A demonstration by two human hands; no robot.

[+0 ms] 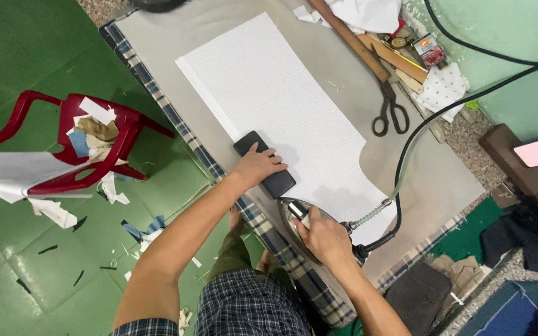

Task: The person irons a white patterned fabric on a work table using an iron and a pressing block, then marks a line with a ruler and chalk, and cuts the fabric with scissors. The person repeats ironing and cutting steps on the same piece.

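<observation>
A person presses a white checked fabric piece (281,106) on a padded tabletop (431,180), one hand steadying a block, the other on an iron.

At the left of the frame a red plastic chair (63,143) stands on the green floor (20,56), heaped with paper and cloth scraps. Toward the centre, the left hand (258,165) lies flat on a black rectangular block (264,163), fingers spread and relaxed over its top, pinning the near edge of the fabric. Just to the right and lower, the right hand (325,236) has its fingers wrapped tight around the handle of a steam iron (300,221) resting on the fabric's lower corner; a black cord (468,99) runs off to the upper right. Further right, black scissors (390,112) lie near a wooden ruler (350,40).
</observation>
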